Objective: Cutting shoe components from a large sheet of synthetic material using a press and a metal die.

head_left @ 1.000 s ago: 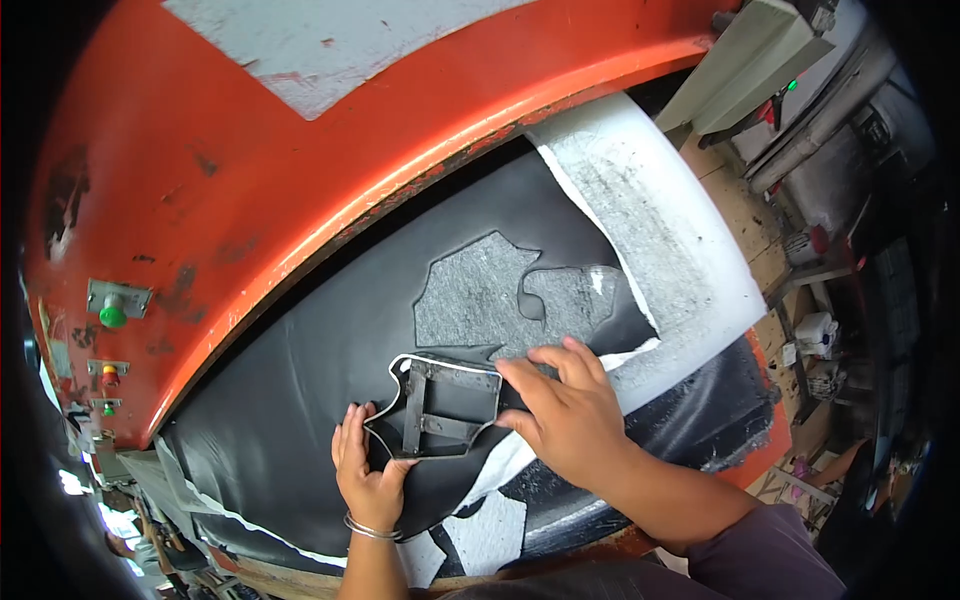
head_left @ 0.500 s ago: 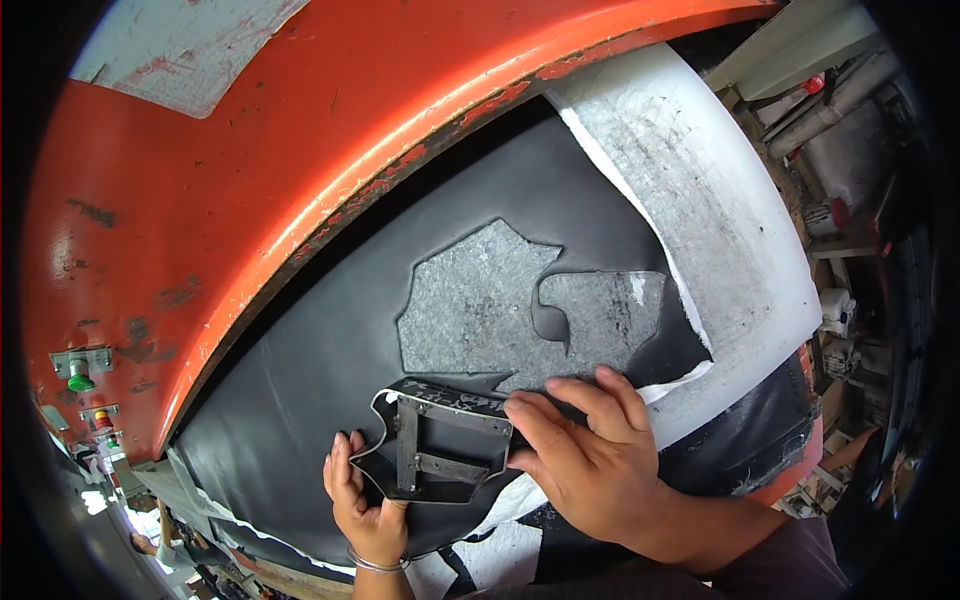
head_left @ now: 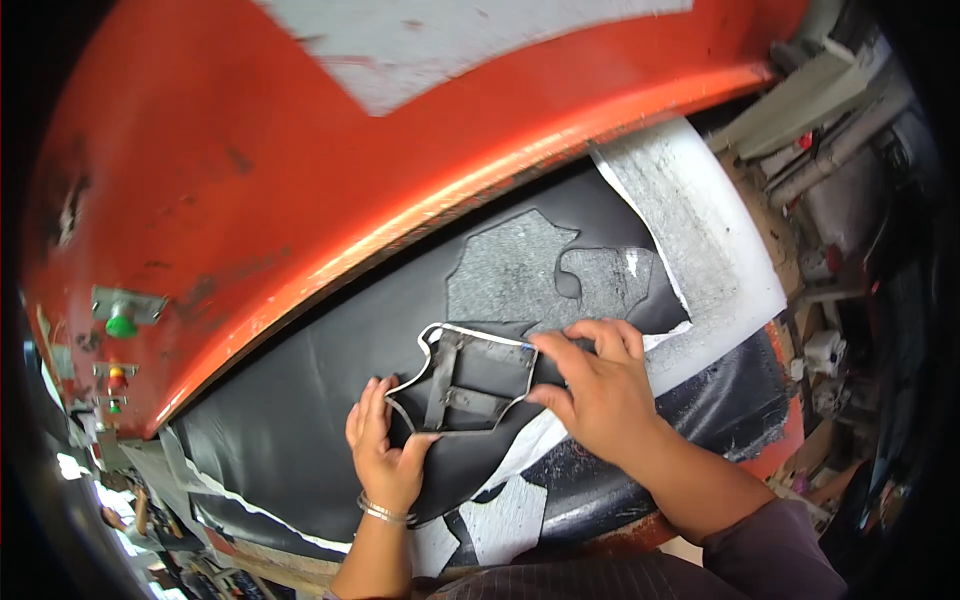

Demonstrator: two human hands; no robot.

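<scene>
A metal cutting die (head_left: 472, 402), a thin band bent to an irregular outline with cross bars inside, lies on a black sheet (head_left: 320, 430) that looks like leather. My left hand (head_left: 388, 450) grips the die's left edge, the thumb by its near corner and the fingers along its side. On the opposite side, my right hand (head_left: 605, 395) holds the edge between thumb and fingers. Just beyond the die, cut-out openings (head_left: 505, 270) in the sheet show a grey, scuffed surface beneath.
An orange machine beam (head_left: 300, 170) with chipped paint spans the far side, above the sheet. Green and red push buttons (head_left: 121, 321) sit at its left. A worn white board (head_left: 720, 270) extends right from under the sheet. Pale offcuts (head_left: 505, 520) lie near my body.
The die was tilted with its side wall showing; now it lies flatter, close against the cut-out's near edge. Both hands have moved with it. My view has shifted too.
</scene>
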